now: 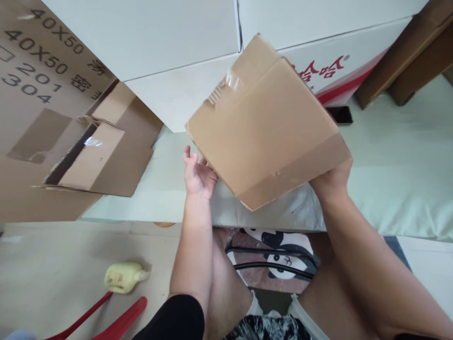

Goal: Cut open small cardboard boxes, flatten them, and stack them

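A brown cardboard box (265, 127) is tilted in the air over the pale green cloth, with clear tape and a barcode label near its upper left edge. My right hand (334, 182) grips its lower right corner, most of the fingers hidden behind the cardboard. Beside the lower left edge, my left hand (201, 178) is palm up with its fingers apart. Some of those fingertips reach the box's edge; whether they bear any weight I cannot tell.
White cartons (184, 42) stand behind. Large printed cardboard (38, 123) and a smaller open box (113, 146) are at left. A dark phone-like object (339, 114) rests on the green cloth (396, 179). Below lie a yellow bottle (123, 277) and red bars (122, 321).
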Demonstrator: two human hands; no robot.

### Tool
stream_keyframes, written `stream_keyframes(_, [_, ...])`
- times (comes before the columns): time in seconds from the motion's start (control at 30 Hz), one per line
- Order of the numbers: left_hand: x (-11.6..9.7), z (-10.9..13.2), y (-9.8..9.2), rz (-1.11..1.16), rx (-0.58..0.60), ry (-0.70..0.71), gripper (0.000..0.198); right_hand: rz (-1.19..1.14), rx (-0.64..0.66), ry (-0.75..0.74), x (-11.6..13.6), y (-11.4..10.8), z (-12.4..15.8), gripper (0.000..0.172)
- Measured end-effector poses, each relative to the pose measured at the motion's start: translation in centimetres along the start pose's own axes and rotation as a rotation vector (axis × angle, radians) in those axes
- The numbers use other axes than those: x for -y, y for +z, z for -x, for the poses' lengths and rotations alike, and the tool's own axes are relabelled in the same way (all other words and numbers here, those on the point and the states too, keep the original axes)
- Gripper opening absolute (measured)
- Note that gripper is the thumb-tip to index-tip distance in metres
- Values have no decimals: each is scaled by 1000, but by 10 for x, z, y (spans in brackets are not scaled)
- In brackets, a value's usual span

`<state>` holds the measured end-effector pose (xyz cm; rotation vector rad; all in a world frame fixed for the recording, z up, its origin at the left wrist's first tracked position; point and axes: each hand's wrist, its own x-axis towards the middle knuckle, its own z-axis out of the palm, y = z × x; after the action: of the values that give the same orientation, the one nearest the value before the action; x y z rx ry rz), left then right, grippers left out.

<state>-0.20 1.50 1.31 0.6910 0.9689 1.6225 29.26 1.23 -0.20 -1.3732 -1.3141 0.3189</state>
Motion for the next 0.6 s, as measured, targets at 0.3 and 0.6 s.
stream_keyframes(0.3, [11,0,-2,-183,299,123,69,91,-126,14,11,-1,-2,18])
stream_keyframes(0.6, [21,0,-12,-560,558,221,119,93,-120,54,13,1,-2,20])
